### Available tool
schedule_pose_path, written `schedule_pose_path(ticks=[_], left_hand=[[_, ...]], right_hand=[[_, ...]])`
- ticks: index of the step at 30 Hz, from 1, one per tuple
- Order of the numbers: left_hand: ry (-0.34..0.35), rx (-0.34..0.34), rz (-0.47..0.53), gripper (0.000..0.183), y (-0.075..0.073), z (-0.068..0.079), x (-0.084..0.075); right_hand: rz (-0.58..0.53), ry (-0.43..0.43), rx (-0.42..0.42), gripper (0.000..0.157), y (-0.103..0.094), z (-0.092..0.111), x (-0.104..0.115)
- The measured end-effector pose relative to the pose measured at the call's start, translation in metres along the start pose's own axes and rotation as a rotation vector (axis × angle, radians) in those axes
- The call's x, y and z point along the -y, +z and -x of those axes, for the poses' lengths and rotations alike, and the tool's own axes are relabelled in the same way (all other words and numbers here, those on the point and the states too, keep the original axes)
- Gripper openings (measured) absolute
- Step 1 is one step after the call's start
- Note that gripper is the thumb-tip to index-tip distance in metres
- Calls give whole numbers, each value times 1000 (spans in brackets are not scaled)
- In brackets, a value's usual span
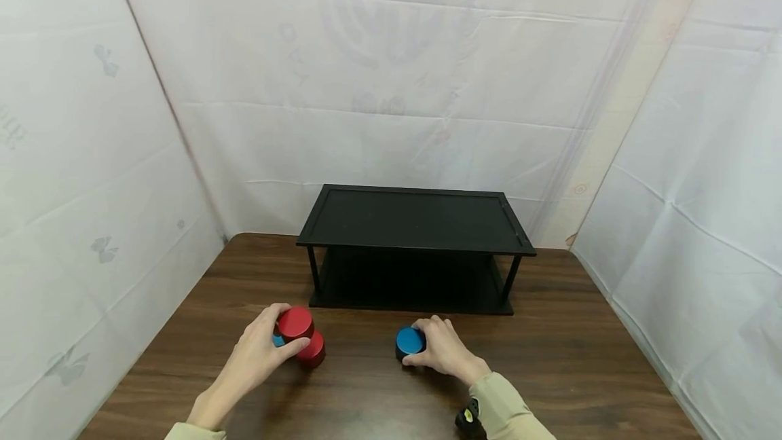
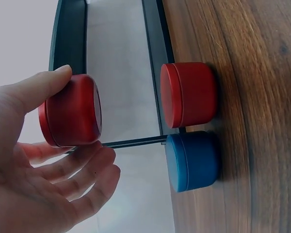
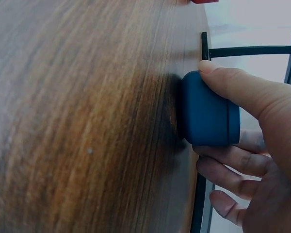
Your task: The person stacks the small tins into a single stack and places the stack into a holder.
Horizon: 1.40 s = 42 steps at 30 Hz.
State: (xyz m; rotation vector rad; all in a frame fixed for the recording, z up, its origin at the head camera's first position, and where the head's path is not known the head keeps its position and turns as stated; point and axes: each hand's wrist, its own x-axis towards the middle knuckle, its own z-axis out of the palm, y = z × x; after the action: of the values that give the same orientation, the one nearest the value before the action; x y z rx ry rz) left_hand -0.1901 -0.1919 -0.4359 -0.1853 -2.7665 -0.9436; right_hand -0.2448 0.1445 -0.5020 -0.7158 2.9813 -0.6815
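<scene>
While clamping the raised red tin (image 1: 296, 322) in left fingers (image 2: 104, 158) at eight o'clock of the rack (image 1: 415, 219), pinching a blue tin (image 1: 409, 342) in right fingers (image 3: 233, 158) at six, risking bumping the lower red tin (image 1: 314, 350) by dipping!

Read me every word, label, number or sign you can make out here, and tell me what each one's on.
None can be read.
Back sheet: faint print, too blurred.
Left sheet: faint letter-like marks, unreadable.
Wrist device: small yellowish mark, too small.
Held red tin, other red tin, held blue tin, other blue tin: no text visible.
</scene>
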Motion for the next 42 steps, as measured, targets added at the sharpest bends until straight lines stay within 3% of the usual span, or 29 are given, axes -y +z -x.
schedule_pose_path(ticks=[20, 30, 42], left_hand=[[26, -6, 19, 60, 9, -9, -12], [102, -19, 12, 59, 16, -18, -22], [121, 35, 37, 61, 30, -26, -39]], right_hand=[[-19, -6, 17, 61, 0, -1, 1], [-3, -10, -15, 61, -2, -1, 0], [-34, -8, -22, 61, -1, -2, -1]])
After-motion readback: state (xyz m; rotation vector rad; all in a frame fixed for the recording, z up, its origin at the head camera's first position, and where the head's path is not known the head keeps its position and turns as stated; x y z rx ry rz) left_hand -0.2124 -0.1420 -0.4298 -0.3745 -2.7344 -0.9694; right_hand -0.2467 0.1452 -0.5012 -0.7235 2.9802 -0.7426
